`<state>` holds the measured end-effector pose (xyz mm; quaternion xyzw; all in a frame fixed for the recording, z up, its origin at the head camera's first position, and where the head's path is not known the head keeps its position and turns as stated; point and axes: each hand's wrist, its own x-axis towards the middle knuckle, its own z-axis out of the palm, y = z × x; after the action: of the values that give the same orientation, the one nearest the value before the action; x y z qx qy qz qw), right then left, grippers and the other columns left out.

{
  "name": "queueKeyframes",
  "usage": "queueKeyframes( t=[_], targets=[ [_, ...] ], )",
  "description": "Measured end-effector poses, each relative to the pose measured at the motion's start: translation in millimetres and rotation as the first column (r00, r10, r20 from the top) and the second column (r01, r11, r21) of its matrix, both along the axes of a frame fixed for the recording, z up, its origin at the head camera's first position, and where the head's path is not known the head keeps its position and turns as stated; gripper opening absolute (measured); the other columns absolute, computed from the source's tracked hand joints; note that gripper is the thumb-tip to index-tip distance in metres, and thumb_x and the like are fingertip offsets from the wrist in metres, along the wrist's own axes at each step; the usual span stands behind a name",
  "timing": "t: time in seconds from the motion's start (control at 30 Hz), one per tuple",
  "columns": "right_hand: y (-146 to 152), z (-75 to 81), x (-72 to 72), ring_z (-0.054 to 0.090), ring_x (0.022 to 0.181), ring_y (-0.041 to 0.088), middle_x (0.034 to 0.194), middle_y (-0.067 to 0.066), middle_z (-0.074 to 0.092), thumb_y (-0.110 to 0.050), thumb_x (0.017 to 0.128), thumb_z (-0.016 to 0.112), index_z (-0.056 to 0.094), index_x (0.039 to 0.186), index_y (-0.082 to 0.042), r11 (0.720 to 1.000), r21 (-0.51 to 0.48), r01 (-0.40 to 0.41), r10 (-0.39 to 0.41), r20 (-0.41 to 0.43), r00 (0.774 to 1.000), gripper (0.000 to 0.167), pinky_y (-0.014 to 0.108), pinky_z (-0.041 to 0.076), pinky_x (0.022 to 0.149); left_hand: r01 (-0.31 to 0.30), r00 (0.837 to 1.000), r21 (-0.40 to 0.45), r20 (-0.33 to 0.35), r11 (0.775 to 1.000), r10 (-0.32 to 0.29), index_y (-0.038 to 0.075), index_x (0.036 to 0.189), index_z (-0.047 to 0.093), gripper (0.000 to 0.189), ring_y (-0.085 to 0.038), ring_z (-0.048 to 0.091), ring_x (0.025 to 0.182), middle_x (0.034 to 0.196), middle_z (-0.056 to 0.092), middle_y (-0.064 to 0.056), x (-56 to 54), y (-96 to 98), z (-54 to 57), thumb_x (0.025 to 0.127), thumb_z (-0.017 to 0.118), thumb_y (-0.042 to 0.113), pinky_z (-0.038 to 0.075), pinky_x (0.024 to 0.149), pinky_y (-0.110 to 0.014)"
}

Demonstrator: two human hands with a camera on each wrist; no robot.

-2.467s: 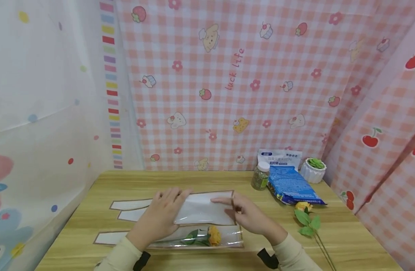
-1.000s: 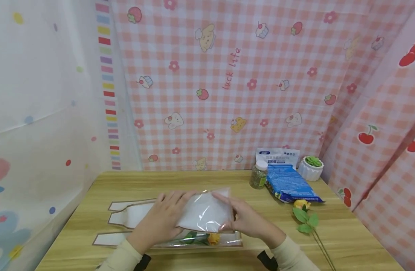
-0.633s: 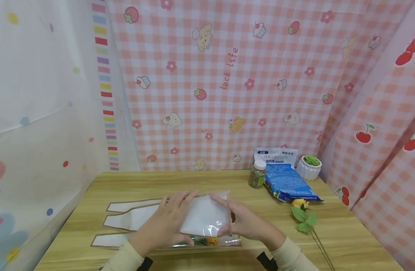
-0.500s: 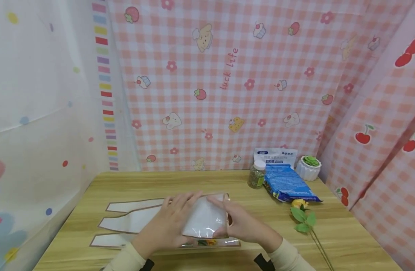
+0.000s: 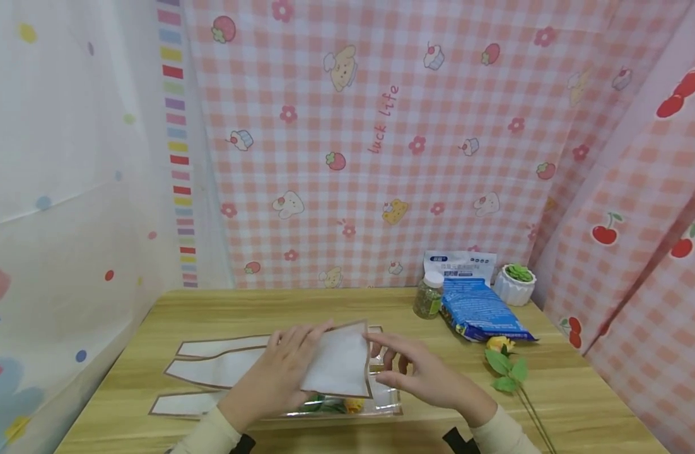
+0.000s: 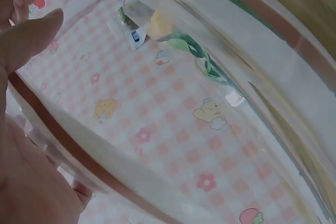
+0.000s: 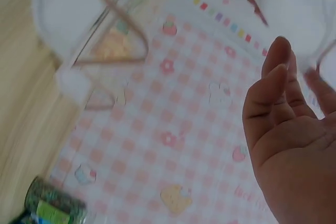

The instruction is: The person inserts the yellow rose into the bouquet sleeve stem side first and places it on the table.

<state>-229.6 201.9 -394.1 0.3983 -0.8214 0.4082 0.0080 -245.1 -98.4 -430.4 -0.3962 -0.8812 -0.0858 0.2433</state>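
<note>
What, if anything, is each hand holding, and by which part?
The left hand grips the white sleeve across its middle; the right hand holds nothing, beside the sleeve's wide end, contact unclear.

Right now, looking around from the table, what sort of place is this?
Probably a small cloth-screened work corner, perhaps for wrapping flowers: there's a wood-grain table, pink checked cloth hanging behind it, and a white-backed sleeve holding a yellow flower.
</note>
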Motion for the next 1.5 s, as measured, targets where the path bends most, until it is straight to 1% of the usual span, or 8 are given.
queueKeyframes(
  t=[0.27, 0.47, 0.6, 0.7, 0.87, 1.27, 1.37, 1.5],
  targets=[
    [19.2, 4.0, 3.8, 0.06, 0.09, 0.011, 0.116, 0.003, 0.062, -0.01, 0.101, 0.062, 0.052, 0.148, -0.012, 1.0, -0.012, 0.025, -0.025, -0.028, 0.999, 0.049, 0.029, 0.054, 0.072, -0.003, 0.999, 0.009, 0.033, 1.0, 0.002, 0.012, 0.163, 0.011, 0.135, -0.021, 0.042, 0.121, 0.14, 0.044, -0.006, -2.1, -3.7, -1.3, 0.061, 0.095, 0.041, 0.039, 0.09, -0.041],
    [8.1, -1.1, 5.7, 0.064, 0.09, 0.011, 0.114, 0.008, 0.065, -0.011, 0.103, 0.059, 0.058, 0.142, -0.009, 0.997, -0.055, 0.061, -0.061, -0.007, 0.998, 0.039, 0.03, 0.056, 0.071, 0.003, 0.999, 0.03, 0.033, 1.0, -0.004, 0.013, 0.163, 0.013, 0.131, -0.021, 0.042, 0.119, 0.138, 0.044, -0.006, -1.2, -3.8, -1.0, 0.063, 0.094, 0.041, 0.037, 0.089, -0.04],
    [-0.4, -2.7, 5.2, 0.064, 0.09, 0.011, 0.114, 0.004, 0.066, -0.017, 0.104, 0.058, 0.061, 0.138, -0.01, 0.993, -0.057, 0.104, -0.103, 0.011, 0.995, 0.035, 0.03, 0.056, 0.072, 0.011, 1.0, 0.041, 0.02, 0.999, -0.012, 0.012, 0.162, 0.016, 0.129, -0.021, 0.043, 0.118, 0.137, 0.045, -0.006, -0.7, -2.4, -0.7, 0.064, 0.093, 0.043, 0.037, 0.088, -0.04],
    [-2.1, -3.2, 4.2, 0.064, 0.088, 0.012, 0.113, 0.002, 0.066, -0.016, 0.105, 0.056, 0.064, 0.133, -0.012, 0.99, -0.061, 0.13, -0.131, -0.01, 0.991, 0.03, 0.03, 0.055, 0.072, 0.016, 0.999, 0.041, 0.043, 0.999, -0.017, 0.013, 0.162, 0.016, 0.127, -0.022, 0.042, 0.122, 0.138, 0.044, -0.006, -0.3, -1.7, 0.3, 0.066, 0.093, 0.043, 0.038, 0.092, -0.042],
    [-4.6, -2.6, 2.1, 0.063, 0.089, 0.016, 0.12, 0.004, 0.065, -0.013, 0.105, 0.054, 0.067, 0.128, -0.013, 0.993, -0.058, 0.107, -0.111, -0.067, 0.992, 0.026, 0.03, 0.055, 0.073, 0.015, 0.996, 0.016, 0.09, 1.0, -0.016, 0.013, 0.162, 0.017, 0.123, -0.022, 0.04, 0.127, 0.139, 0.042, -0.005, 0.3, -0.7, 2.5, 0.068, 0.091, 0.04, 0.038, 0.102, -0.046],
    [-27.9, -5.2, -9.2, 0.069, 0.088, 0.01, 0.113, 0.014, 0.071, -0.002, 0.096, 0.067, 0.071, 0.122, -0.002, 0.99, -0.114, 0.086, -0.078, 0.065, 0.995, 0.026, 0.028, 0.059, 0.074, 0.015, 0.995, 0.006, 0.102, 1.0, -0.015, 0.013, 0.162, 0.018, 0.123, -0.019, 0.039, 0.12, 0.131, 0.042, -0.002, 0.5, 0.7, 2.5, 0.066, 0.092, 0.036, 0.038, 0.094, -0.038],
    [-32.7, -6.8, -10.5, 0.066, 0.078, 0.007, 0.106, 0.013, 0.07, 0.003, 0.091, 0.071, 0.07, 0.123, -0.003, 0.995, -0.091, 0.051, -0.043, 0.088, 0.995, 0.032, 0.026, 0.058, 0.068, 0.015, 0.996, 0.012, 0.087, 1.0, -0.016, 0.013, 0.161, 0.019, 0.123, -0.019, 0.039, 0.119, 0.13, 0.042, -0.003, 1.1, 0.8, 3.3, 0.065, 0.092, 0.035, 0.039, 0.093, -0.039],
    [-38.5, -11.1, -10.6, 0.053, 0.062, 0.002, 0.096, 0.009, 0.071, 0.009, 0.091, 0.063, 0.074, 0.115, -0.003, 0.995, -0.097, 0.04, -0.028, 0.122, 0.992, 0.028, 0.021, 0.049, 0.055, 0.024, 0.997, 0.03, 0.074, 0.999, -0.026, 0.014, 0.16, 0.018, 0.123, -0.019, 0.039, 0.116, 0.129, 0.04, -0.003, 2.2, -0.3, 3.5, 0.064, 0.092, 0.03, 0.039, 0.09, -0.039]
  ],
)
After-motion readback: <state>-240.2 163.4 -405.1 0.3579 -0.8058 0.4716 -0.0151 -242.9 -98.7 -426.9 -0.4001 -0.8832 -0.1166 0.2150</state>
